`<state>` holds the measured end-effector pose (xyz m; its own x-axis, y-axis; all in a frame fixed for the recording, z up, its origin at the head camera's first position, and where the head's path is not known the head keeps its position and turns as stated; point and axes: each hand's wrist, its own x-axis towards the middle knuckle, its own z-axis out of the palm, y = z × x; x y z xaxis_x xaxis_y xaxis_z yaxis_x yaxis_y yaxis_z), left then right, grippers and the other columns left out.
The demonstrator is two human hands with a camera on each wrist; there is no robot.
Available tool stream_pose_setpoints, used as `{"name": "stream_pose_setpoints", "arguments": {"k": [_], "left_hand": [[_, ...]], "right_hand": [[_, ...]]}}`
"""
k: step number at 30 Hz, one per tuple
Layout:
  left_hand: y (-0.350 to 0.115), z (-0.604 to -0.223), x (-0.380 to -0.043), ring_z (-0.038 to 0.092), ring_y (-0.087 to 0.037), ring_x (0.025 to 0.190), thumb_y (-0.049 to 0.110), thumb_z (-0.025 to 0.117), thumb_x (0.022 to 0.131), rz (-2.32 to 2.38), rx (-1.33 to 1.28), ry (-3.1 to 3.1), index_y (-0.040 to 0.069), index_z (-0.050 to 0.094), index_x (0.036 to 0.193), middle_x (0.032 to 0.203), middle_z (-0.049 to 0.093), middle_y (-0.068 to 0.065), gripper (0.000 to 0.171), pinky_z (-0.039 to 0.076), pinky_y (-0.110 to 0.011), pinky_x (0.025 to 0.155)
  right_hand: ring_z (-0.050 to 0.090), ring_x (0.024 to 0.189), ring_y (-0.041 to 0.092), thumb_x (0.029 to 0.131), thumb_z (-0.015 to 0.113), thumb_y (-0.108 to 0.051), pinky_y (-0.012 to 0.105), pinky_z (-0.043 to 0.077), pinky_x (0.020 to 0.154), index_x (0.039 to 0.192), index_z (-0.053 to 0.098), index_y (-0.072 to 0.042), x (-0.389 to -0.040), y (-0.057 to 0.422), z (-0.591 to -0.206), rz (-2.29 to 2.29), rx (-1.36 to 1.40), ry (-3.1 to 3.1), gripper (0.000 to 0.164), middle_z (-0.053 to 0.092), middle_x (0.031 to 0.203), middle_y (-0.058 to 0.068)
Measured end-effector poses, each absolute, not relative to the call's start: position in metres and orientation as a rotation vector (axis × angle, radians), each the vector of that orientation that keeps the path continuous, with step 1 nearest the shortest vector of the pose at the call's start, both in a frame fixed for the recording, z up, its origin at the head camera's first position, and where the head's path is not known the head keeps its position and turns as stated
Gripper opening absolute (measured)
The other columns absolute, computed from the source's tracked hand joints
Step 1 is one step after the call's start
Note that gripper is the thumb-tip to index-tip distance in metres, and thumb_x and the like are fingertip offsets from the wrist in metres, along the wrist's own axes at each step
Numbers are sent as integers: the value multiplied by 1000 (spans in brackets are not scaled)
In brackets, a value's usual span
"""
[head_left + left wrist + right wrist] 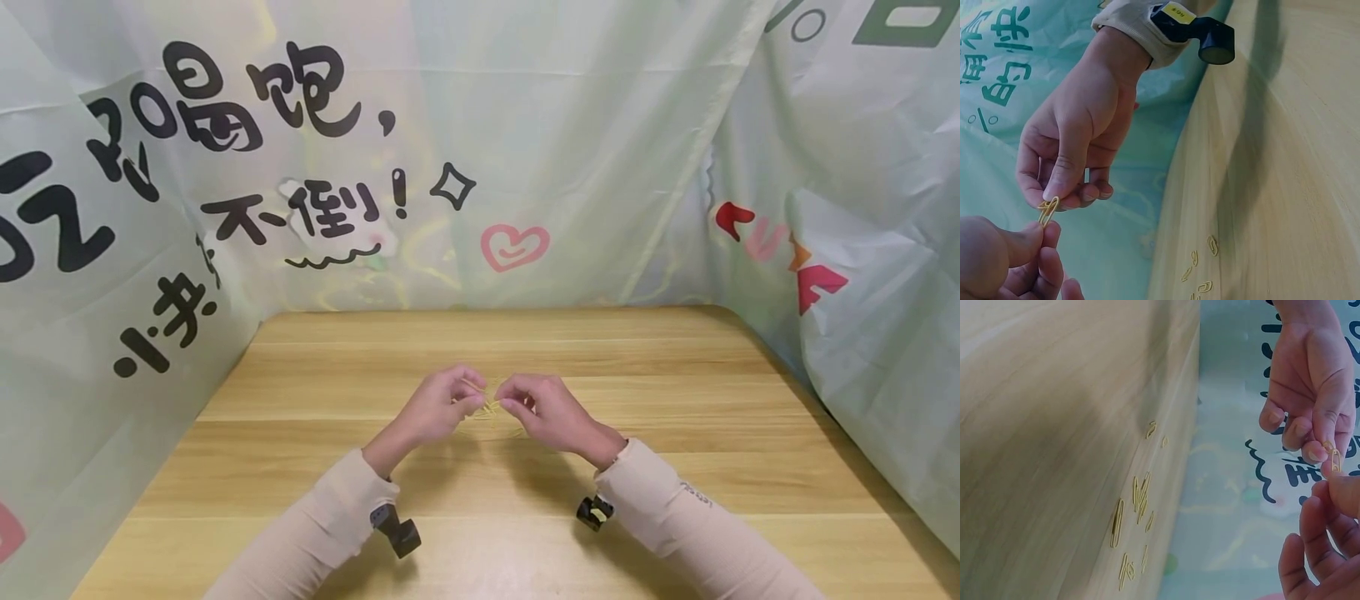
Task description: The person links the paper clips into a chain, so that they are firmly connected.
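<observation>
Above the middle of the table, my left hand (442,406) and right hand (551,414) meet fingertip to fingertip. Thumb and forefinger of each pinch a small yellow wire paper clip (1049,211), seen between the hands in the left wrist view. The right wrist view shows the clip (1335,460) running from one pinch to the other, with a second bit of yellow wire at the left fingertips. Fingers partly cover both; I cannot tell whether they are linked. Beneath the hands, loose paper clips (1117,523) lie scattered on the wood.
The wooden table (480,550) has rounded far corners. Printed cloth (600,167) hangs behind it and along both sides. Each sleeve carries a black wrist camera (396,531) near the cuff, low over the tabletop.
</observation>
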<state>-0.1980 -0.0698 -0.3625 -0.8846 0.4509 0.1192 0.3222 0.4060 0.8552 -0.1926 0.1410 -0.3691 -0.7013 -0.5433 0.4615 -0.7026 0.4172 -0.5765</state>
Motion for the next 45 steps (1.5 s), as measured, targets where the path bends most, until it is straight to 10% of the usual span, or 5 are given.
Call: {"name": "stream_pose_setpoints", "arguments": {"k": [45], "left_hand": [[-68,-369,-195,64,-37,98,-7,60,91,1846,576,2015,0,37,130,112,45,-18,46,56,-38,81]], "right_hand": [[58,66,5,84,70,4,23,52,59,86,69,-4,-190,133,-374,914,1095,-2256,8,66,76,0]]}}
